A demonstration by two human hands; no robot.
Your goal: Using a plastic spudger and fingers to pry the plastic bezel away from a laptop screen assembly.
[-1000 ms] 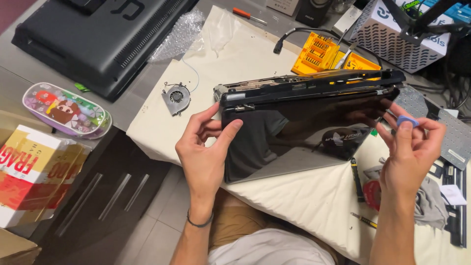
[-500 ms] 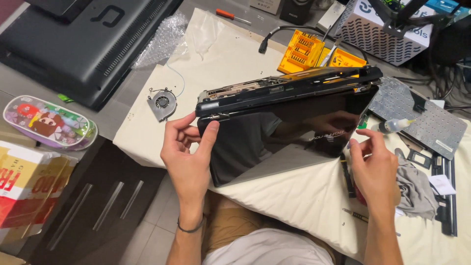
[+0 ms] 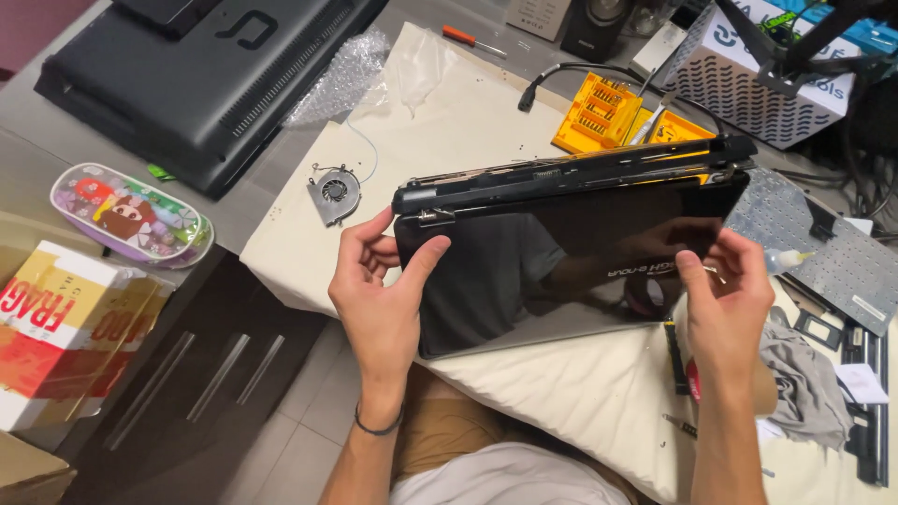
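Observation:
I hold a partly dismantled black laptop (image 3: 561, 252) tilted up over a cream cloth (image 3: 468, 122) on the table. Its glossy dark lid faces me and mirrors me. The base's back edge is on top, with a bare metal hinge at the left corner. My left hand (image 3: 379, 299) grips the left edge just below that hinge, thumb on the glossy face. My right hand (image 3: 730, 313) clasps the lid's lower right edge, thumb in front and fingers behind. A small white bottle with a yellow tip (image 3: 790, 259) lies just beyond my right fingers.
A loose cooling fan (image 3: 334, 190) lies left of the laptop. Behind it are an orange bit set (image 3: 599, 117), a red-handled screwdriver (image 3: 472, 39) and a perforated white box (image 3: 748, 84). A grey keyboard plate (image 3: 823, 252) and grey rag (image 3: 804, 383) sit right. A black monitor (image 3: 206, 75), pencil case (image 3: 131, 215) and cardboard box (image 3: 56, 327) are left.
My right hand, raised off the laptop with a small object a second ago, has come down onto the lid's right edge. The left hand keeps its grip near the hinge.

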